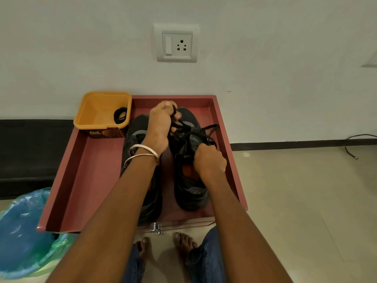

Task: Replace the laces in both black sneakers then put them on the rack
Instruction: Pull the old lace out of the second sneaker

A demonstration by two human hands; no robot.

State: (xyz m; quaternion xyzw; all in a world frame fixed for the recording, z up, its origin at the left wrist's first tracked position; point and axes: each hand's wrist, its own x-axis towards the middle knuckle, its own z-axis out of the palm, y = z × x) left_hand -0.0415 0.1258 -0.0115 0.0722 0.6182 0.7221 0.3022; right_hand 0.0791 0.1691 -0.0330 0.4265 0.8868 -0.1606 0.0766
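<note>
Nearest the camera, the person's bare feet [163, 245] rest on the tiled floor [295, 201], with blue jeans at the knees. A blue and green plastic bag [24, 231] sits on the floor to the left. Just beyond the toes is the chrome knob [157, 228] on the front of a reddish-pink drawer [85, 176] that lies open on the floor against the wall.

Two black sneakers stand side by side in the drawer, toes pointing away. The left sneaker [138, 131] is partly hidden under the left forearm, which wears two metal bangles [142, 153]. The right sneaker [189, 190] is being laced: the right hand [210, 160] is curled at its tongue, gripping the shoe's upper near the eyelets, while the left hand [161, 121] is clenched around the black lace [183, 127] and holds it up over the toe end. A loose loop of lace trails off to the right of the shoe.

In the far left corner of the drawer stands a yellow Amul tub [102, 111] with a coiled black lace [120, 115] inside. On the white wall behind is a switch and socket plate [177, 44], and a black cable [355, 146] lies on the floor at far right.
</note>
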